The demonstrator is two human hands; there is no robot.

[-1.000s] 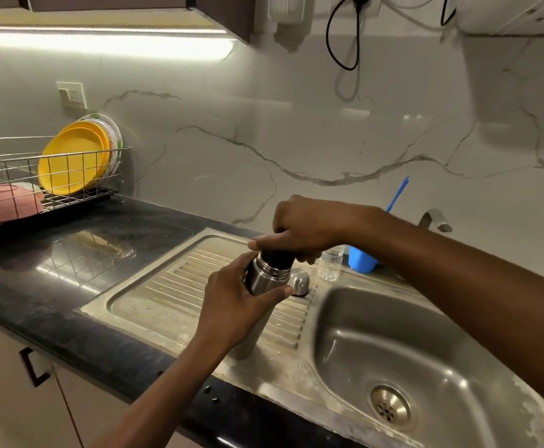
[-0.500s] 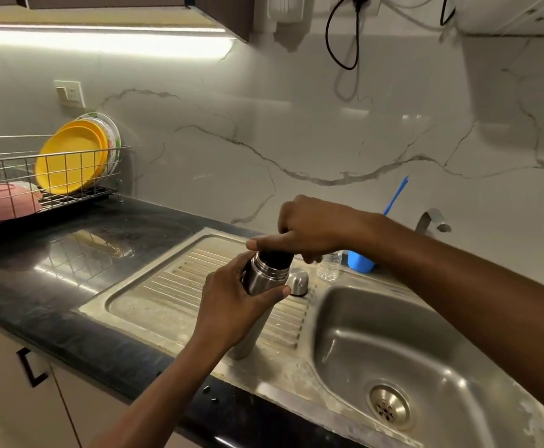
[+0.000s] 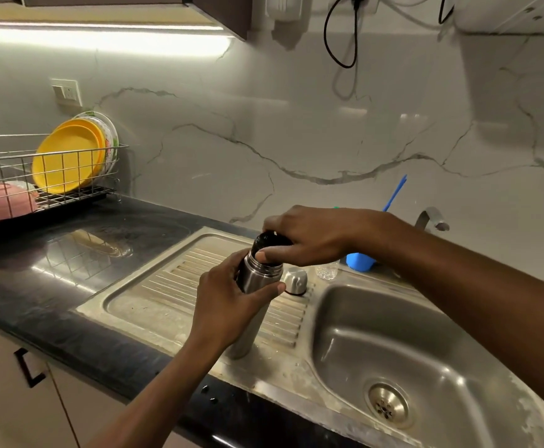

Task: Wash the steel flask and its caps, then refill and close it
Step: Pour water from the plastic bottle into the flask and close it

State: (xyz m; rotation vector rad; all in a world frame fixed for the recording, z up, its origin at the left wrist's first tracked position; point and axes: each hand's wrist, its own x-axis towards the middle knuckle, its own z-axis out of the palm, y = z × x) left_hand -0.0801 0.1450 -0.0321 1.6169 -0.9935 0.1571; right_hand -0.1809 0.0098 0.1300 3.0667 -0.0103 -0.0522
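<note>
Our right hand [image 3: 309, 237] grips the black stopper [image 3: 269, 240] | our left hand [image 3: 228, 302] wraps the steel flask [image 3: 257, 276], standing on the drainboard [image 3: 154, 295] | step: we judge stopper-twisting, direction unclear | next: firm counter-grip | steel cap [image 3: 295, 279] just right | flask contents hidden | rack [image 3: 5, 166] holds yellow plates [image 3: 67, 156].

A single head-worn wide-angle camera covers the scene. It stands above the front edge of the worktop [image 3: 70, 270] and faces forward and down toward the marble back wall [image 3: 264, 124]. Range is close: both forearms enter from the bottom and right edges. The left hand [image 3: 228, 302] gripping the steel flask [image 3: 257, 276] and the right hand [image 3: 309, 236] gripping its black cap [image 3: 269, 239] sit at centre frame. The sink basin [image 3: 393, 334] fills the lower right. The dish rack [image 3: 70, 197] is cut by the left edge.
</note>
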